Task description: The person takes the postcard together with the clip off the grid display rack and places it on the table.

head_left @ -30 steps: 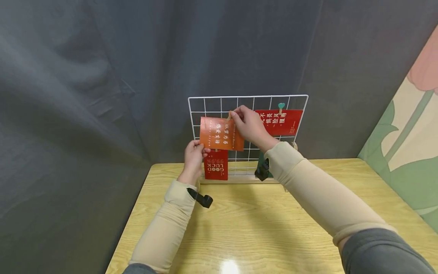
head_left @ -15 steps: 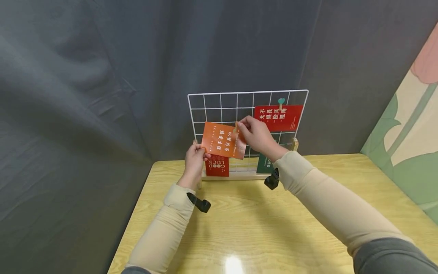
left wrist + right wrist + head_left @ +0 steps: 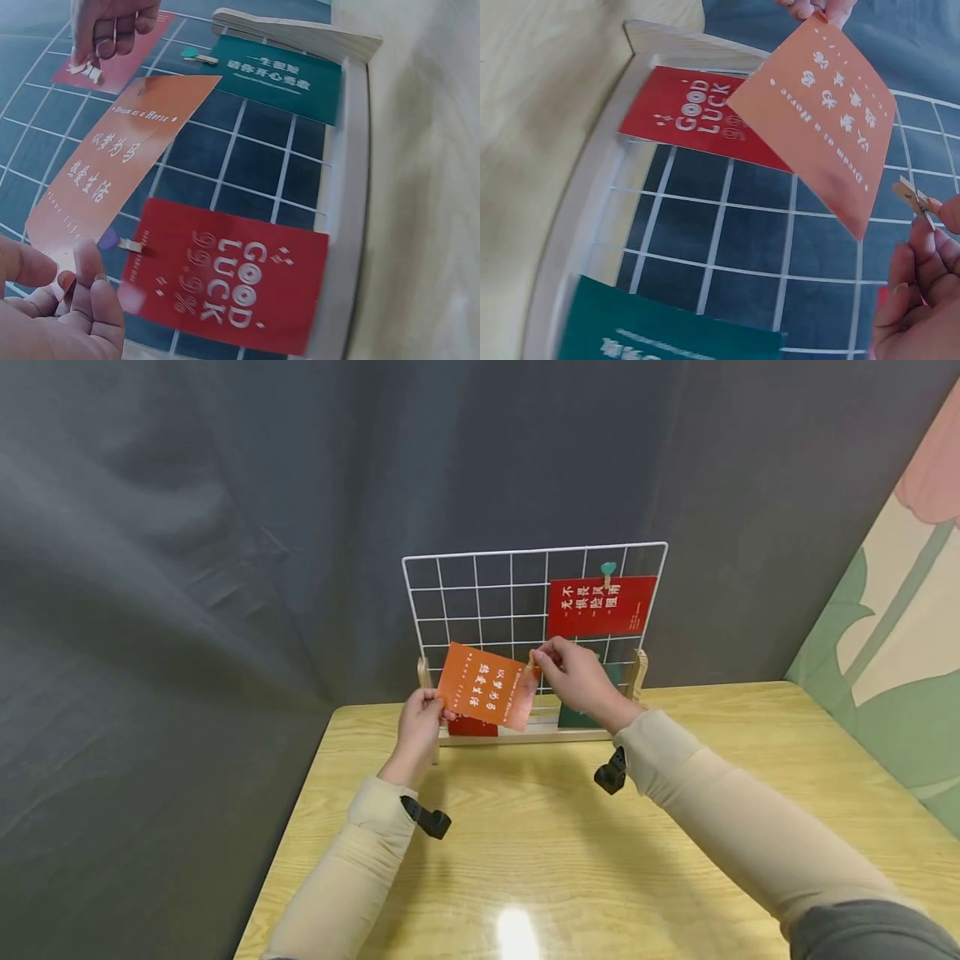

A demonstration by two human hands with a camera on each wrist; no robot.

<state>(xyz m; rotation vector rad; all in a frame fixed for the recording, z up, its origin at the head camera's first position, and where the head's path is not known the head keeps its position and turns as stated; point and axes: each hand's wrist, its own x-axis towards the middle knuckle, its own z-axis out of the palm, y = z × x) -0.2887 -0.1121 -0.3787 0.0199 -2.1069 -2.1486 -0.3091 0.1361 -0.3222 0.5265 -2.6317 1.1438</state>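
Before the wire grid (image 3: 480, 554), the orange card (image 3: 480, 683) is being pinched at eight o'clock by the left hand (image 3: 416, 722), and a wooden clothespin (image 3: 909, 196), off it at two, by the right hand (image 3: 583, 681). Twisting is likely being risked by one-corner support.

a yellow wood-grain table (image 3: 510, 835) carries a white wire grid (image 3: 512, 617) on a wooden base (image 3: 540, 737) at twelve o'clock; a bright glare spot (image 3: 517, 933) shines near six o'clock.
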